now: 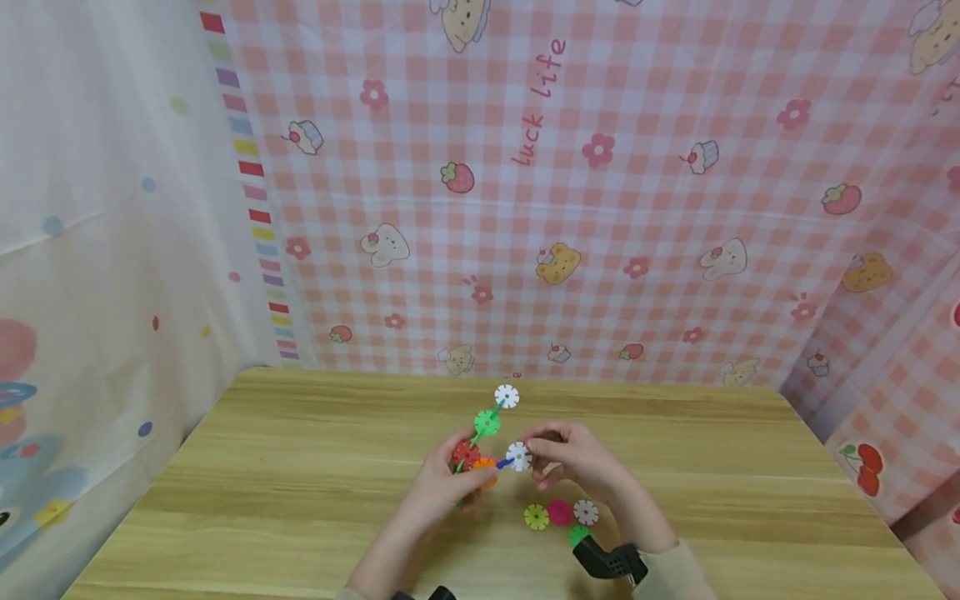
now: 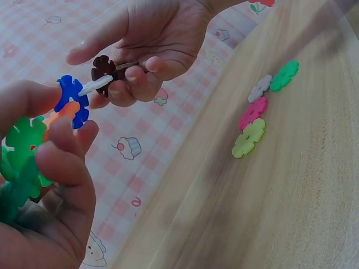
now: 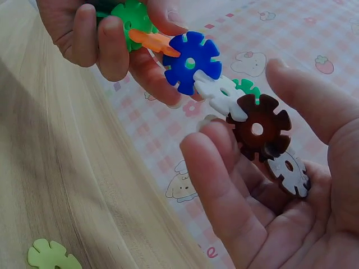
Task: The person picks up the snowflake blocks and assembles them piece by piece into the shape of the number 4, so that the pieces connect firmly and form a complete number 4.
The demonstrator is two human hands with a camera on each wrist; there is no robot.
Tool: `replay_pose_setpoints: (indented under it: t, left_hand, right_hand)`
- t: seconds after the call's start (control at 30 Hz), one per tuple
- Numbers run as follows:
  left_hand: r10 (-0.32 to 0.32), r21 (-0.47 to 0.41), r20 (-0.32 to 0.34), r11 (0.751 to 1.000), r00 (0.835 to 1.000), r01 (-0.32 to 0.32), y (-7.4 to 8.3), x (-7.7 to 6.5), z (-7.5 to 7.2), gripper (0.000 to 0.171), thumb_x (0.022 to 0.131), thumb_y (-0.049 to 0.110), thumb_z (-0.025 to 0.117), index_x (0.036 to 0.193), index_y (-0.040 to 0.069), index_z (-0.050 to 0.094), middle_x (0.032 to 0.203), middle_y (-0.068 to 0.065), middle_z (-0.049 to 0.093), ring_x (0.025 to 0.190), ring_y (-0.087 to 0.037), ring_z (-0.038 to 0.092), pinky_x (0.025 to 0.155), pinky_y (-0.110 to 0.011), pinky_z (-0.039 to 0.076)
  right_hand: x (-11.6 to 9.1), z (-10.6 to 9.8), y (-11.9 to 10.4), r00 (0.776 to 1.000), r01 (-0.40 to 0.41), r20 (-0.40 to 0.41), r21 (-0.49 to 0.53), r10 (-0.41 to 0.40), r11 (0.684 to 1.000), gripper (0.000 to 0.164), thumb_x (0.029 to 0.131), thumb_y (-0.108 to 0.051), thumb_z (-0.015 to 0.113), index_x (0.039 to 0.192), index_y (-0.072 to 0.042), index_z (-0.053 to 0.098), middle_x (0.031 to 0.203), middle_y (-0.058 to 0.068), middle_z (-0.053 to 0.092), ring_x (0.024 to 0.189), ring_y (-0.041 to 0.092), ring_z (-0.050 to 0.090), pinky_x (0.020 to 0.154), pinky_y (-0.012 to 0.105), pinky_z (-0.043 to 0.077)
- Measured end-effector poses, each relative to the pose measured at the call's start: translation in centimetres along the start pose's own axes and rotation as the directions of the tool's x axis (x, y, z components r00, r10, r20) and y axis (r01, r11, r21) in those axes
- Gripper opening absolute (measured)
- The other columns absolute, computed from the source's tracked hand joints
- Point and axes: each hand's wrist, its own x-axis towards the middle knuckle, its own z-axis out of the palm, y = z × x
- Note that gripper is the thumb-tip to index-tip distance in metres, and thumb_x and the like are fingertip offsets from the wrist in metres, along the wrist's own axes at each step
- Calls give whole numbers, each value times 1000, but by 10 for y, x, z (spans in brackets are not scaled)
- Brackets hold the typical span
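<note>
The right hand (image 3: 294,221), fingers relaxed, cradles a multicoloured chain of notched round plastic discs (image 3: 216,95), probably supporting its end, while the left hand (image 1: 444,478) pinches it, apparently for steadiness.

Soft light leaves blurry shadows on the tabletop (image 2: 291,190); wrist views seem slightly hazy.

Notched-disc chain (image 3: 216,95) | raised, bent, slots interlocked | blue disc (image 3: 205,60): orange disc (image 3: 148,41) in one edge, white disc (image 3: 214,94) in opposite edge | farther from blue, white's side: brown disc (image 3: 266,116), then pale grey disc (image 3: 293,180), tilted | head view, left of blue: red disc (image 1: 463,451)
</note>
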Motion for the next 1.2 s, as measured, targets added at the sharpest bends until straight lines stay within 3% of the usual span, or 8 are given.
replay_pose_setpoints:
  t: [0.33,0.57,0.67,0.73,0.9,1.0,1.2]
  left_hand:
    - [21,31,-13,999,1000,-21,2,-2,-1,71,82,5,73,144,-1,37,85,-6,65,50,-11,48,43,-21,40]
    - [35,35,-1,999,999,-35,4,-2,-3,72,82,7,73,144,1,38,85,-6,65,50,-10,47,44,-21,39]
    - [37,27,7,999,999,-37,4,-2,-3,70,82,6,74,143,3,40,87,-7,66,50,-10,46,43,-21,38]
    - [39,28,11,999,999,-40,4,-1,-3,69,82,6,74,142,3,41,84,-6,65,50,-10,46,43,-21,38]
    - [36,45,9,998,999,-36,4,-1,-2,69,82,7,74,142,3,42,72,-4,60,51,-11,48,43,-22,38]
    - [34,57,5,998,999,-34,4,-1,-2,70,81,8,74,143,3,41,72,-4,60,52,-13,49,43,-22,39]
    - [29,64,9,998,1000,-29,6,-2,0,69,83,11,75,143,4,41,70,-5,59,52,-13,49,44,-22,39]
  right_hand:
    - [-3,0,0,1000,-10,16,28,10,1000,42,103,-30,47,118,9,57,90,9,60,75,18,62,64,33,57]
    - [-15,-13,8,993,-10,-120,47,15,999,62,105,-42,32,126,14,45,108,11,60,85,22,65,68,37,58]
    - [-25,-24,13,984,-39,-175,-10,36,999,58,105,-37,38,125,17,46,106,14,60,84,20,63,67,33,57]
    - [-33,-32,18,983,-57,-177,-105,38,993,52,103,-29,46,124,18,48,103,18,62,78,18,62,64,30,55]
    - [-50,-47,30,991,-66,-134,-355,19,932,38,92,-11,63,120,14,59,92,13,62,62,13,54,53,24,49]
    - [-57,-50,36,994,-60,-107,-482,10,874,37,86,-8,67,119,9,62,84,7,59,57,9,49,49,21,44]
    - [-63,-49,45,995,-48,-102,-638,-22,769,42,81,-9,73,120,3,65,81,2,59,65,10,50,55,23,44]
